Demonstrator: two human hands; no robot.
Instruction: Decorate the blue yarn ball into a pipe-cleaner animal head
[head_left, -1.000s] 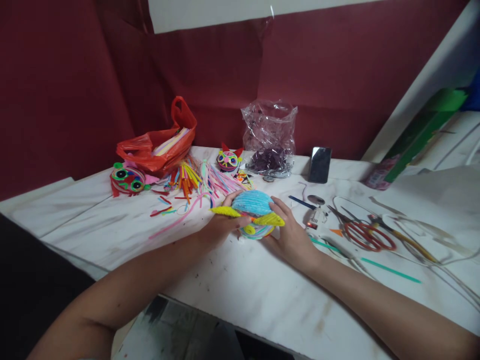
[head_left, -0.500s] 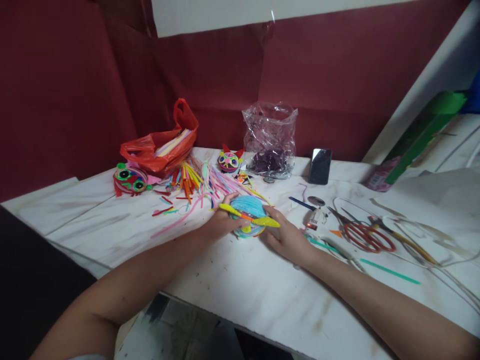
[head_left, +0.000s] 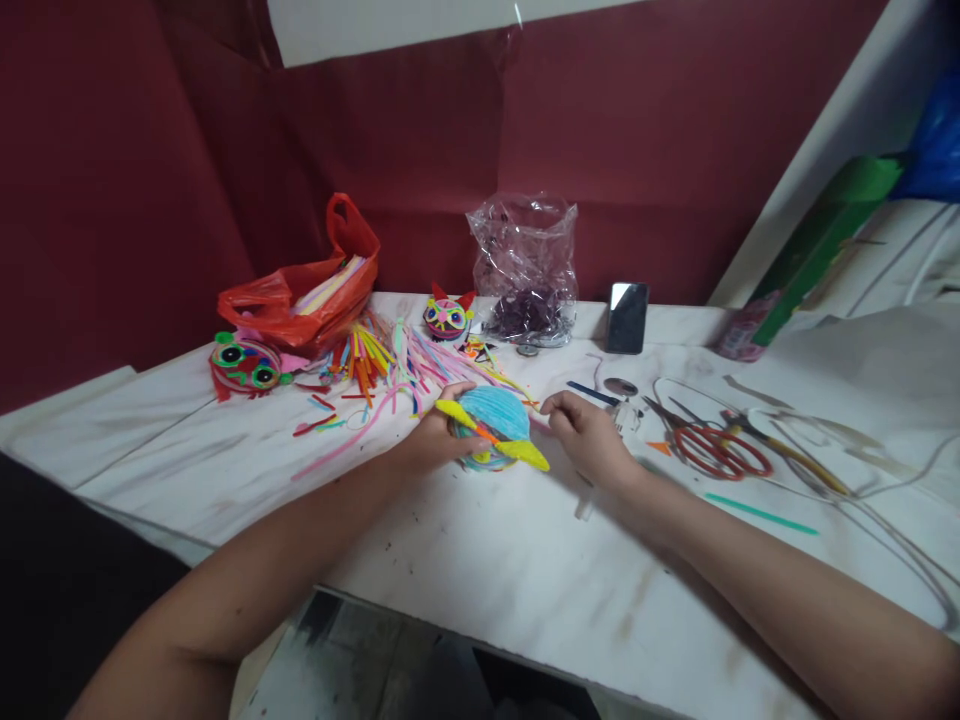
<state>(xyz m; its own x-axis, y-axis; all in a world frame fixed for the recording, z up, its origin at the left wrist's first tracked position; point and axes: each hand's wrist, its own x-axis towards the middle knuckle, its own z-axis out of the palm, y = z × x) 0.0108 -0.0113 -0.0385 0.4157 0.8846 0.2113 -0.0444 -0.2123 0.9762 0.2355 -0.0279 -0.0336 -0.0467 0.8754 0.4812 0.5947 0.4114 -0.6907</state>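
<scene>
A blue coiled-paper dome (head_left: pixel 491 418) with two yellow fins (head_left: pixel 525 455) sits on the white table (head_left: pixel 525 580) at the centre of the frame. We find the left hand (head_left: pixel 429 440) wrapped around its left side, thumb over the top, apparently pinning it to the table so it cannot roll. The right hand (head_left: pixel 592 437) rests just right of the dome, not touching it, with fingers curled in against the thumb. We cannot tell whether they pinch a strip. Toward the upper left, loose paper strips (head_left: pixel 390 355) fan out of a red plastic bag (head_left: pixel 300 295), near enough, we judge, to serve as stock. A frog face (head_left: pixel 240 365) and a cat face (head_left: pixel 448 315) stand aside by the wall, clear of the hands. Red-handled scissors (head_left: pixel 720 450) lie at right, near the right hand.
</scene>
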